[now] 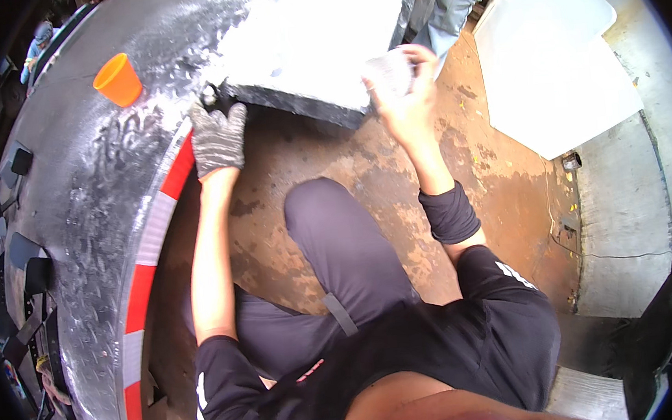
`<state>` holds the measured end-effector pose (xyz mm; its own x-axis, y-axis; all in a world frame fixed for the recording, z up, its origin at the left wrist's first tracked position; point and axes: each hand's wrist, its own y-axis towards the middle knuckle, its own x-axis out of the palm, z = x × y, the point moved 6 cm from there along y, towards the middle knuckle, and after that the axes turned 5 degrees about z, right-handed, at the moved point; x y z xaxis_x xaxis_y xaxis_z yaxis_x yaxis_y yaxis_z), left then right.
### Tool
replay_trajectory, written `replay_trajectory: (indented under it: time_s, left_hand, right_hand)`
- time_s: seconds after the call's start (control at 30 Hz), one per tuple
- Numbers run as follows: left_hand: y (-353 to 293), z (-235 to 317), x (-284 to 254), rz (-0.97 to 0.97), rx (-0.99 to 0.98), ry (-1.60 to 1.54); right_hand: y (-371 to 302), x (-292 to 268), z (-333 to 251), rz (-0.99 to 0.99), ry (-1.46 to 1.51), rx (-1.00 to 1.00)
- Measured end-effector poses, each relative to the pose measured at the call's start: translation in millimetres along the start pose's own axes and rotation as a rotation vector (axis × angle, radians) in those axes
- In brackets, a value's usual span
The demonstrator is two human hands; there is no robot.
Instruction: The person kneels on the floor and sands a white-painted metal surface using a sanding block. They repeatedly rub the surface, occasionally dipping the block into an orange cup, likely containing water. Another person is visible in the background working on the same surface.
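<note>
My left hand [219,143], in a grey knit glove, rests at the corner where the dark metal plate [87,206] meets a bright, glossy panel [298,35]. Its fingers are spread against the edge, with nothing visible in them. My bare right hand [409,108] is raised at the panel's right end, with its fingers curled around a whitish pad-like object [388,74]. That object is blurred, so its exact kind is unclear. An orange cup [119,81] stands on the metal plate, beyond my left hand and to its left.
Red-and-white reflective tape [141,265] runs along the plate's near edge. Another person's grey-blue trouser leg [458,7] is behind the panel, with a hand close by. White sheets [557,66] lean on the right. A thin cable crosses the stained brown floor [500,189]. A distant person is at the upper left.
</note>
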<state>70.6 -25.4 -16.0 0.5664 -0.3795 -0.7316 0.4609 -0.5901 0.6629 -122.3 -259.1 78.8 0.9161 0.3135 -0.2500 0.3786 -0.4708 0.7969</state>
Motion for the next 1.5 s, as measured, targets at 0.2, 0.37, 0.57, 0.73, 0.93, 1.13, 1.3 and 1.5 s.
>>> replay_trajectory:
  time_s: [0.2,0.37,0.57,0.73,0.93,1.13,1.3,1.5]
  left_hand:
    - [1,-5,-14,0.197,0.056,0.018]
    - [-4,1,-3,0.000,0.045,-0.040]
    - [-7,-15,13,0.111,0.006,0.057]
    - [-3,-8,-1,0.212,-0.068,-0.183]
    - [-13,-38,31,0.249,-0.272,-0.589]
    - [-6,-17,13,0.172,-0.041,-0.138]
    - [-2,2,-4,0.066,0.054,0.015]
    - [-10,-9,0,0.175,0.119,-0.020]
  right_hand:
    - [26,72,-32,-0.152,-0.587,-0.446]
    - [2,94,-11,-0.497,-0.518,-0.623]
    - [27,109,-24,-0.729,-0.564,-0.777]
    - [85,118,4,-0.477,-0.708,-0.511]
    - [13,124,-21,-0.713,-0.599,-0.720]
    - [107,110,10,-0.508,-0.818,-0.438]
    - [60,122,6,-0.504,-0.784,-0.536]
    - [37,82,3,-0.546,-0.664,-0.460]
